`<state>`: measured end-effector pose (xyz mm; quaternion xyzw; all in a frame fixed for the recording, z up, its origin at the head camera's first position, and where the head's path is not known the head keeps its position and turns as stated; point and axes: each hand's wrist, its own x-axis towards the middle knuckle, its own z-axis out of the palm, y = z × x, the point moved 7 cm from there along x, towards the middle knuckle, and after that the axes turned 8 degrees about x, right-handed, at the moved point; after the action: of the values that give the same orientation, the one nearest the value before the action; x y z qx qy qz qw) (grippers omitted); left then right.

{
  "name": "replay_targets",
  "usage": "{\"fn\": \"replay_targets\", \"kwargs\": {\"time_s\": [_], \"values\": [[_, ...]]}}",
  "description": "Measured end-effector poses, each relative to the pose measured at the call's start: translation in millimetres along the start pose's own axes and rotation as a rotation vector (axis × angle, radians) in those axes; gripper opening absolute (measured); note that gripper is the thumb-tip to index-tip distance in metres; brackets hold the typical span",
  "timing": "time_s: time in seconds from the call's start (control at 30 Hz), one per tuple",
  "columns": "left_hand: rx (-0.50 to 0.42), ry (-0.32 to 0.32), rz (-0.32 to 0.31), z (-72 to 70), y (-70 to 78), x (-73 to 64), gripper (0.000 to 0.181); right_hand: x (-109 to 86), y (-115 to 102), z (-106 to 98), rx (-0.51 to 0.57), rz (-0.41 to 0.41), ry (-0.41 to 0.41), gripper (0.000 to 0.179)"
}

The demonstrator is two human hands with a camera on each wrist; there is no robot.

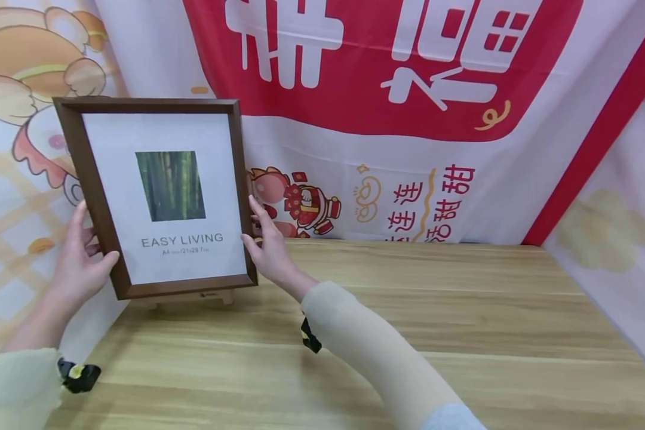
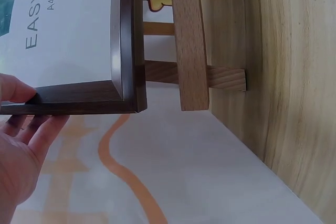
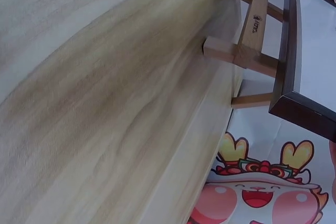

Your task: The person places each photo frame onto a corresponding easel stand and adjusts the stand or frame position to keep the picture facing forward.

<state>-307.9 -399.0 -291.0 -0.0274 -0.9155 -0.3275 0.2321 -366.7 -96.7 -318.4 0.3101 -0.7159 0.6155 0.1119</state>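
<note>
Head looks down; close wrist views share frame (image 1: 158,198).

Left hand (image 1: 80,260) and right hand (image 1: 271,248) face each other, both gripping between thumb and fingers.
The left forearm (image 1: 40,322) rises from the lower left corner, bare above the cuff of a pale sleeve (image 1: 16,382); the left thumb (image 1: 108,263) points inward, and the left fingers (image 2: 48,132) lie opposite it, the index finger (image 1: 77,218) reaching upward. The right arm (image 1: 378,346) slants up and leftward from the bottom edge, sleeved almost to the right wrist (image 1: 299,283); the right index finger (image 1: 259,210) extends up and left, the right thumb (image 1: 250,246) below it, other fingers partly hidden between them.
</note>
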Motion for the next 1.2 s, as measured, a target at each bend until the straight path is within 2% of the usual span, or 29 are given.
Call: {"fn": "replay_targets", "kwargs": {"time_s": [0.37,0.6,0.97,1.2], "values": [[-0.038,0.010,-0.072,3.7,-18.5,5.0,0.096,1.7,-2,16,-0.029,-0.010,0.001,0.078],[-0.033,-0.014,-0.122,9.7,-27.8,10.8,0.100,4.7,7,22,-0.041,0.022,0.024,0.077],[-0.041,-0.027,-0.110,17.9,-36.0,15.9,0.103,5.6,17,25,-0.019,0.064,0.037,0.079],[-0.034,-0.001,-0.091,19.3,-42.1,20.7,0.102,7.4,20,29,-0.034,0.091,0.028,0.079]]}}
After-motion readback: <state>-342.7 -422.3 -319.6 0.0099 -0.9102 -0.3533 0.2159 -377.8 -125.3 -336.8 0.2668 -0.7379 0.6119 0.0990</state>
